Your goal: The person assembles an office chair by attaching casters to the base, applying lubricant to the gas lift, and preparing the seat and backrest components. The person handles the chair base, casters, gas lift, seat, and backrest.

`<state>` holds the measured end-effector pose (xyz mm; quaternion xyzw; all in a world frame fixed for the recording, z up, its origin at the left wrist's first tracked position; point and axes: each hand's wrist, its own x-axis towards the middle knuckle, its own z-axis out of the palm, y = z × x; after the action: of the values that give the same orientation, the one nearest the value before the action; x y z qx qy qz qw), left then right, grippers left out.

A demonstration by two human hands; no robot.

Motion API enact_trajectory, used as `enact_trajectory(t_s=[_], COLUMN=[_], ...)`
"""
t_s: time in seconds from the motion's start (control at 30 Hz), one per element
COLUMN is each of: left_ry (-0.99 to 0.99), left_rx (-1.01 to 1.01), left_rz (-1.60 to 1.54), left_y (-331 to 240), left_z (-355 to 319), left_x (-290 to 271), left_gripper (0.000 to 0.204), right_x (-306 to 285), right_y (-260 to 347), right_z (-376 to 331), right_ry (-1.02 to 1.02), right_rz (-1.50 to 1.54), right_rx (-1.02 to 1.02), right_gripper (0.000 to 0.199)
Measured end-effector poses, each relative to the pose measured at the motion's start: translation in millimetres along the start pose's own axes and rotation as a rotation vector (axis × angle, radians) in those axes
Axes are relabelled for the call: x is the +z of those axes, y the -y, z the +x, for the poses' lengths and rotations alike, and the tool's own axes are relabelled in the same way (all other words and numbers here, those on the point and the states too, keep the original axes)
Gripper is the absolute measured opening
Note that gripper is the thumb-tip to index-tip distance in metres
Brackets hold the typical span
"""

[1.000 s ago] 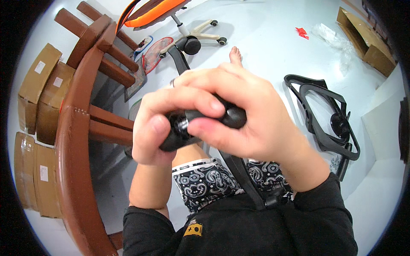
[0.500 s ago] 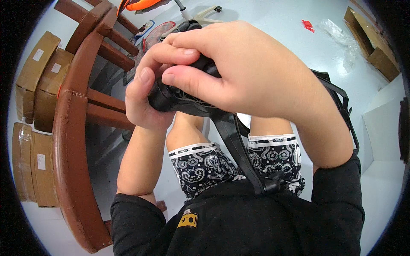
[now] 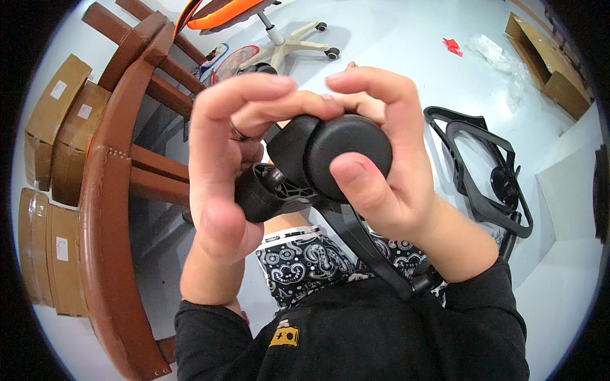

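Note:
A black caster wheel [image 3: 359, 136] is gripped in my right hand [image 3: 406, 184], its thumb lying across the round face and its fingers curled over the far edge. Around the end of a black star-shaped chair base [image 3: 259, 195] curls my left hand [image 3: 213, 146], thumb on the near side. A short bit of metal stem [image 3: 276, 175] shows between the caster and that leg end; whether it sits in a socket I cannot tell. One black leg of the base [image 3: 362, 244] slopes down to my lap. My fingers hide the far part of the base.
A black chair frame part [image 3: 505, 181] lies on the floor at right. Brown leather-covered furniture [image 3: 105, 254] stands on the left, with cardboard boxes [image 3: 67, 254] beyond it. Farther off are an orange office chair [image 3: 232, 14], clear plastic wrap [image 3: 495, 51] and an open carton [image 3: 553, 70].
My right hand has drawn back to the right from over the base, and the caster in it now shows. My left hand has opened somewhat around the leg end.

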<state>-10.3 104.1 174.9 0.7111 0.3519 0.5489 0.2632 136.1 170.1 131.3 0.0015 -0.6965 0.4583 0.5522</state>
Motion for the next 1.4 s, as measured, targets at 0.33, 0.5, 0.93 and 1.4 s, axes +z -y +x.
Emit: enact_trajectory(t_s=[0.33, 0.5, 0.93, 1.4], left_ry=[-0.021, -0.087, -0.223, 0.032], left_rx=[0.21, 0.048, 0.037, 0.185], left_rz=[-0.295, -0.153, -0.263, -0.155], left_y=[4, -3, 1, 6], left_z=[-8, -8, -24, -16], left_x=[5, 3, -9, 3], left_gripper=[0.086, 0.058, 0.033, 0.073], right_x=[13, 11, 25, 16], right_y=[6, 10, 12, 10], right_z=[0, -4, 11, -8], right_ry=[-0.016, 0.034, 0.029, -0.1], right_rz=[0.012, -0.106, -0.375, 0.011], right_rx=[-0.014, 0.009, -0.075, -0.051], right_gripper=[0.05, 0.048, 0.033, 0.06])
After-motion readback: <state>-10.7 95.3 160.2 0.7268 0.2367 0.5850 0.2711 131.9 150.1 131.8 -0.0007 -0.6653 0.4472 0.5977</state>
